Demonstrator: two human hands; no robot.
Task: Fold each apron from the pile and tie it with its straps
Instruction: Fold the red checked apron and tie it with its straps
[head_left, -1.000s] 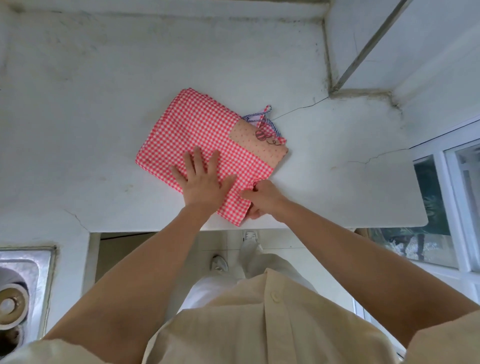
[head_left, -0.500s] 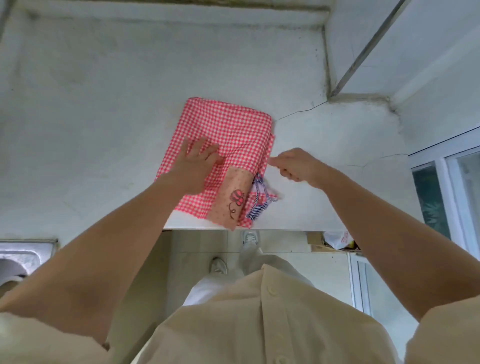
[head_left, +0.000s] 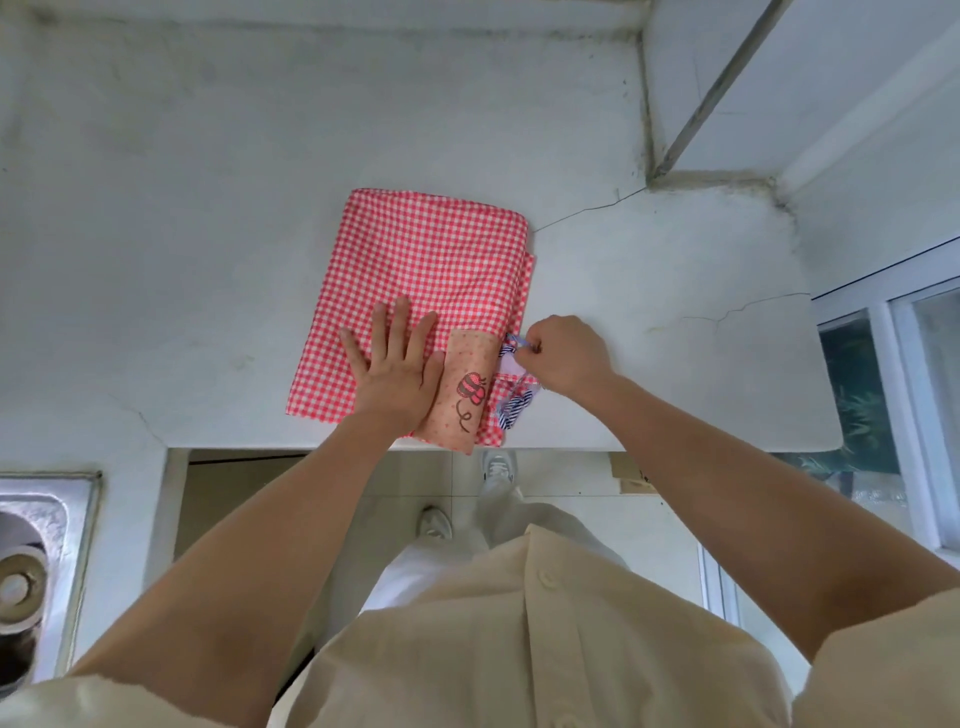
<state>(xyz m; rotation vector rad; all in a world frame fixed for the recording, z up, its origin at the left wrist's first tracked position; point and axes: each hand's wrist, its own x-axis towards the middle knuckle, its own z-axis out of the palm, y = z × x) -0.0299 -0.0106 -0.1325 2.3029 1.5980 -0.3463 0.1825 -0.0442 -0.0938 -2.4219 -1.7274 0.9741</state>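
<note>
Apron (head_left: 426, 260) lay folded on the counter (head_left: 197, 234), long axis running near to far. I had the left hand (head_left: 397, 374) flat on it, fingers spread. The right hand (head_left: 569, 358), just right of it, pinched the strap (head_left: 515, 343) at the near right edge.

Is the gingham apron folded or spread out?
Folded: the apron is a layered rectangle; left hand presses it flat, right hand pinches its strap.

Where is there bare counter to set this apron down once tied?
Widest patch: counter left of the gingham apron, beyond the sink. A smaller one lies right of it, toward the window. Crowded at the front edge, where the left hand presses the apron and the right hand pinches its strap.
</note>
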